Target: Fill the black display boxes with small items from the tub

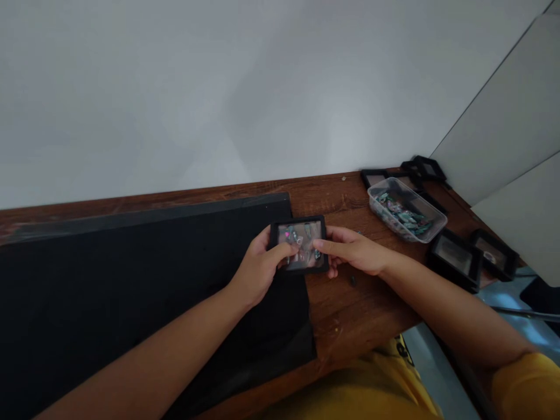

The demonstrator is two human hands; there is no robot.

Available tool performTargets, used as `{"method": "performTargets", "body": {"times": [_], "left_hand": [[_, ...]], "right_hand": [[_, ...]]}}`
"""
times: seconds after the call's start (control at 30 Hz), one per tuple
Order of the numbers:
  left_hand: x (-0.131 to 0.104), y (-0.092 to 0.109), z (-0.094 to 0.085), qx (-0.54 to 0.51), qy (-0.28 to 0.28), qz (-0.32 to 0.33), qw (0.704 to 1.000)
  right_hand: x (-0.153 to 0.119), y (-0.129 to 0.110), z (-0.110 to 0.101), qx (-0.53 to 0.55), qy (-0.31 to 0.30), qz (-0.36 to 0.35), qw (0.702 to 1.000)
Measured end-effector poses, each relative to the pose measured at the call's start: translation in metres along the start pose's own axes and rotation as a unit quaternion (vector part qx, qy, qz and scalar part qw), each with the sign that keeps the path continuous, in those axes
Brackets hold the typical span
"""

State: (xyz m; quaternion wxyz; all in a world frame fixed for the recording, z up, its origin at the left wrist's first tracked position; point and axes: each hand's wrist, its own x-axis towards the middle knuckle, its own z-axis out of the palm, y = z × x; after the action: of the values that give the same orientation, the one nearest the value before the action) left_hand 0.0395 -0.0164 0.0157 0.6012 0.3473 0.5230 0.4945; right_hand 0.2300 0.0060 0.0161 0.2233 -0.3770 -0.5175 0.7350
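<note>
Yellow clothing (367, 388) nearest, at the lower edge, with a yellow sleeve (527, 385) at lower right. Beyond it, a black-framed case (301, 221) between the two hands, its clear front turned up toward the wearer; small bits show behind the panel, one bright pink, others too small to name. Case sits at the right edge of a black sheet (144, 286), partly over the brown wood-look surface (371, 321); cannot tell whether it touches either.

Left hand (259, 265) at the case's left side, gripping it, thumb laid across the front panel, fingers mostly hidden behind. Right hand (361, 252) grips the right side, thumb on the panel, other fingers curled around the edge and behind. Thumbs point toward each other, tips apart. Both forearms reach in from the lower corners, converging on the case.

Right of the hands: clear tub (423, 204) of greenish pieces; just beside it, more black-framed cases (455, 256). Pale wall (175, 105) behind
</note>
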Motion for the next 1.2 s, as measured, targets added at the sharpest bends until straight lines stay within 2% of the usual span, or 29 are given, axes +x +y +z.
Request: {"method": "performTargets", "body": {"times": [0.27,0.53,0.83,1.2], "left_hand": [[-0.0017,0.0013,0.0023,-0.047,0.005,-0.008,0.999],[-0.0007,-0.0009,0.0022,-0.021,-0.011,0.006,1.000],[0.0008,-0.0049,0.0005,-0.006,0.001,0.015,1.000],[0.0020,-0.0046,-0.0016,-0.041,-0.011,0.016,0.999]], "right_hand": [[-0.0009,-0.0003,0.0006,0.004,0.000,-0.002,1.000],[0.0002,0.0010,-0.0008,-0.003,0.007,-0.015,1.000],[0.0009,0.0022,-0.0035,-0.016,0.005,-0.031,0.999],[0.0020,0.0044,-0.0012,0.050,0.003,-0.013,0.999]]}}
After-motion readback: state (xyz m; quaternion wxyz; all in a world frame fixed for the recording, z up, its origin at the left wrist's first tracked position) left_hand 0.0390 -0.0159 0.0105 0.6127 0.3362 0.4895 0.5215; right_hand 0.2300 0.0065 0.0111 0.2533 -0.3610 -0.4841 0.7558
